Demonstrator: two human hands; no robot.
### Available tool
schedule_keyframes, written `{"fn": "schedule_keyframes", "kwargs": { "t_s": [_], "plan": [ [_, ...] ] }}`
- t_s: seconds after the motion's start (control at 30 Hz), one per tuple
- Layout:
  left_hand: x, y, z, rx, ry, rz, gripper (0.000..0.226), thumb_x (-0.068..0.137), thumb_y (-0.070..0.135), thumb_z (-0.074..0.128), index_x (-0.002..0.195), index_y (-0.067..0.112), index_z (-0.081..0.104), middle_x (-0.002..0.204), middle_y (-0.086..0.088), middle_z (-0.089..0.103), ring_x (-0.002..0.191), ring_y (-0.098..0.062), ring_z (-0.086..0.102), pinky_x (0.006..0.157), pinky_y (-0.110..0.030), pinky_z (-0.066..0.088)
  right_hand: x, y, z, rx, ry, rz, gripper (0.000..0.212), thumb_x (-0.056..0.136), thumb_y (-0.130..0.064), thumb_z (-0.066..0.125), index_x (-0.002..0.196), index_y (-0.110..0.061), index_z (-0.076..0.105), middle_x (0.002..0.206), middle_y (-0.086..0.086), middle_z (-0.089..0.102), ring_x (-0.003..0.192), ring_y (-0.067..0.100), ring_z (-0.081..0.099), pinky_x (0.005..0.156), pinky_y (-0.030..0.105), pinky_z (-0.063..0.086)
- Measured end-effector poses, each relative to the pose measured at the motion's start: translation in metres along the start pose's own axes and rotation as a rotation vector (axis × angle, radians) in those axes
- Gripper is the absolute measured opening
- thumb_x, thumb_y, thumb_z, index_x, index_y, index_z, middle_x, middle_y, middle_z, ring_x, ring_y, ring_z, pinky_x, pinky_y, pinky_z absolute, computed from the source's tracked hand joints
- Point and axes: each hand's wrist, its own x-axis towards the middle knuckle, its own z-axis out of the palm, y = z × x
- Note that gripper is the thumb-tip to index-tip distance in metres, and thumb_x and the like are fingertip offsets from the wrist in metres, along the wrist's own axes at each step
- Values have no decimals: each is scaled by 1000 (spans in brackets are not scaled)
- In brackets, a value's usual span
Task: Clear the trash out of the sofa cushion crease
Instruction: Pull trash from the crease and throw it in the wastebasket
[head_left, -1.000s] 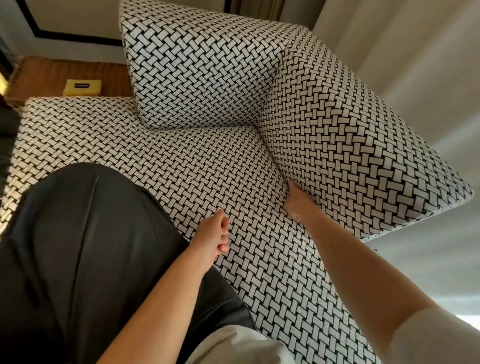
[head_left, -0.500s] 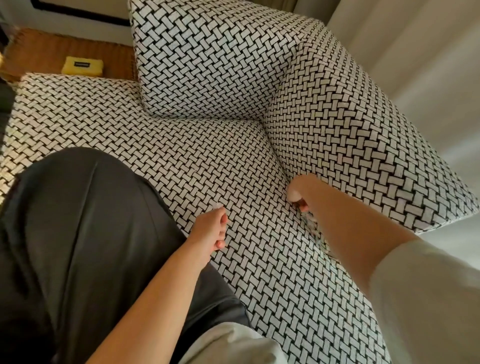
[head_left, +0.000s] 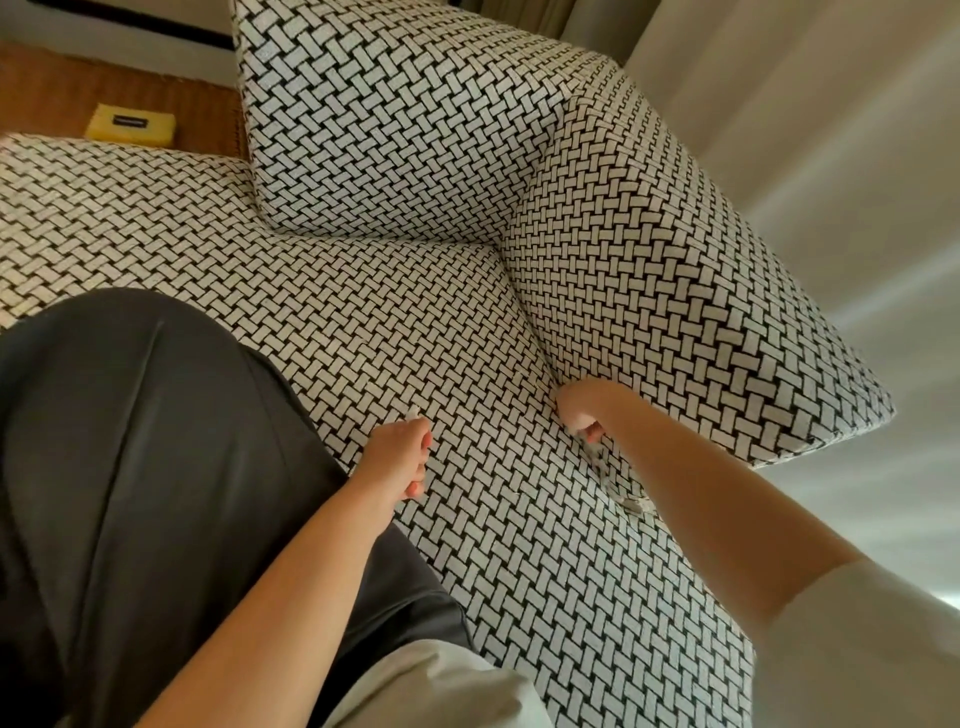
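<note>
The sofa has a black-and-white woven cover. Its crease (head_left: 535, 332) runs between the seat cushion (head_left: 363, 322) and the right side cushion (head_left: 675, 312). My right hand (head_left: 579, 410) is at the crease's near part, closed in a fist. A thin clear wrapper (head_left: 621, 491) trails from it down along the crease, partly hidden by my forearm. My left hand (head_left: 400, 457) rests on the seat beside my leg with its fingers curled. A small white scrap (head_left: 413, 413) pokes out at its top.
A back cushion (head_left: 389, 130) stands at the far end of the seat. My dark-trousered leg (head_left: 130, 467) covers the seat's left part. A yellow box (head_left: 130, 123) lies on the brown floor beyond the sofa. Pale curtains (head_left: 831, 156) hang to the right.
My right hand has come out of the crease, curled into a fist and drawn the clear wrapper out with it. My left hand has hardly moved.
</note>
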Motion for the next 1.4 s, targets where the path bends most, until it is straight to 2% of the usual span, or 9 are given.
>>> {"fn": "schedule_keyframes", "kwargs": {
  "t_s": [0.13,0.37,0.57,0.8,0.87,1.03,1.13,1.2,1.4],
  "plan": [
    [-1,-3,2,104,-21,65,31,94,12,39,64,11,41,54,1,31,42,-10,26,41,-21,24,-11,14,3,107,80,-186,23,99,-15,35,103,-5,55,68,2,55,45,7,43,46,16,37],
    [-10,-7,-3,71,-251,-17,55,98,48,25,70,9,51,45,5,30,38,-9,26,41,-22,25,-56,-22,38,633,271,-497,27,98,-19,40,73,-22,49,68,-4,50,51,7,38,47,17,34],
    [-14,-7,-2,23,-295,-116,70,91,65,15,65,9,48,42,4,34,34,-8,26,35,-19,20,-84,-78,71,817,279,-629,7,90,-12,54,88,-13,62,74,-4,60,57,4,50,52,11,41],
    [-12,-6,-5,-5,-237,-121,37,98,39,38,94,10,62,47,4,42,41,-7,29,38,-18,24,-91,-74,66,864,138,-665,38,87,-4,52,123,-16,55,106,0,66,93,24,66,88,41,53],
    [-13,-6,-3,32,-182,-96,31,99,30,39,98,10,63,48,5,39,42,-7,26,38,-18,23,-86,-65,62,823,174,-665,36,91,-7,47,126,-15,53,111,3,65,91,31,65,85,46,53],
    [-11,-6,-5,25,-24,-79,20,94,17,40,100,10,58,61,0,36,46,-8,28,37,-18,25,-35,-41,47,729,491,-359,41,93,-11,47,133,-16,46,126,3,52,65,18,63,56,22,54],
    [-9,-7,-5,7,-38,-69,29,95,23,40,113,9,57,59,1,36,46,-7,29,38,-19,26,-5,-28,38,399,534,-252,53,93,-14,50,143,-20,32,145,5,29,122,20,45,100,33,41],
    [-8,-7,-4,2,-57,-65,25,94,23,40,104,10,59,56,3,35,45,-8,28,40,-20,26,6,-23,31,197,601,-309,50,92,-17,53,139,-21,37,147,2,31,137,24,25,113,41,25],
    [-7,-7,-3,28,-58,-56,23,94,21,39,81,17,57,53,3,34,45,-9,29,43,-21,25,14,-7,12,18,546,-383,15,91,-6,50,97,-12,62,107,7,60,93,17,58,82,25,50]
  ]
}}
